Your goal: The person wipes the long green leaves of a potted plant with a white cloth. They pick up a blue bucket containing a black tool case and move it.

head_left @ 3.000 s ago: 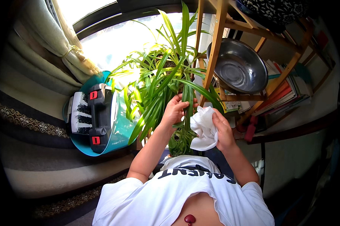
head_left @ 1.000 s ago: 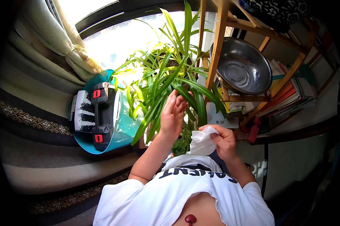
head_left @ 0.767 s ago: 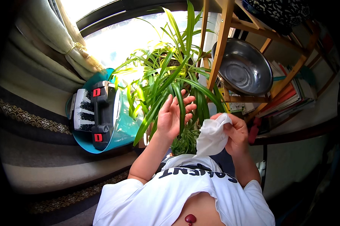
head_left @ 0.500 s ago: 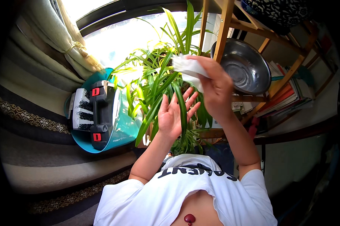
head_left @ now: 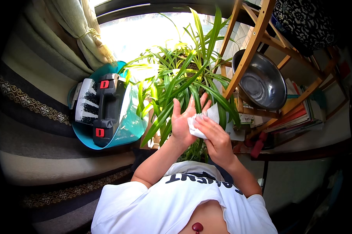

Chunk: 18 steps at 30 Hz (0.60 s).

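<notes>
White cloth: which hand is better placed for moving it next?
The right hand seems better placed: it holds the white cloth, while the left hand lies open, palm up, among the leaves.

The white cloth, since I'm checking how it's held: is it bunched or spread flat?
Bunched: the white cloth shows creases and gathers beneath the right hand, which hides the middle of it.

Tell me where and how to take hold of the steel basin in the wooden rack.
Probably by the right-hand rim of the steel basin, coming from its open front: the hollow faces the viewer and the edge lies exposed there, while a post of the wooden rack crosses the left side. The right hand would first need to set down the white tissue.
</notes>
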Tool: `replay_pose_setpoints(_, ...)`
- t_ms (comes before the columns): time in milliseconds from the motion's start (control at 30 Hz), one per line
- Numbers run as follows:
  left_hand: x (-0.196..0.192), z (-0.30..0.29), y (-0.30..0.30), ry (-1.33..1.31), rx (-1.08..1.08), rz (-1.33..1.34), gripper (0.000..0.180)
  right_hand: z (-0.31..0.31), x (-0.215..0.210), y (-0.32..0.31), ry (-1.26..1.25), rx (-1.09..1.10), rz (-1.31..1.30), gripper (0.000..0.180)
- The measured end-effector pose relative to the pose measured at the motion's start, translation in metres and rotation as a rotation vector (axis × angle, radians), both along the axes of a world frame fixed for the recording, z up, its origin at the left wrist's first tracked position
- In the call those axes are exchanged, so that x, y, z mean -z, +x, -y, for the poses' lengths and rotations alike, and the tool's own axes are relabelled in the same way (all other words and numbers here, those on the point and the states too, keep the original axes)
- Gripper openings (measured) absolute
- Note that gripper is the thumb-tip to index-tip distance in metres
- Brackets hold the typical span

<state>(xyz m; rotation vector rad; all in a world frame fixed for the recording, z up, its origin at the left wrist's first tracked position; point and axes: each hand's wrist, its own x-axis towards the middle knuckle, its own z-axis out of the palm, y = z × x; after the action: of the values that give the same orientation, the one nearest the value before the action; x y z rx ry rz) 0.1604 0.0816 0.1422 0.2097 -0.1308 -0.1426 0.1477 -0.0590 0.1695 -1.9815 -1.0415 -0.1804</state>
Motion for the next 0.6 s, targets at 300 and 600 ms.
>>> replay_pose_setpoints(300,-0.029,-0.004,-0.008,0.144,0.125,0.068,0.083,0.075,-0.009,-0.018,0.482,-0.006,-0.612,0.025)
replay_pose_setpoints(600,-0.094,-0.107,-0.013,0.691,-0.18,0.609,0.052,0.125,0.028,-0.024,1.046,0.291,-0.692,0.029)
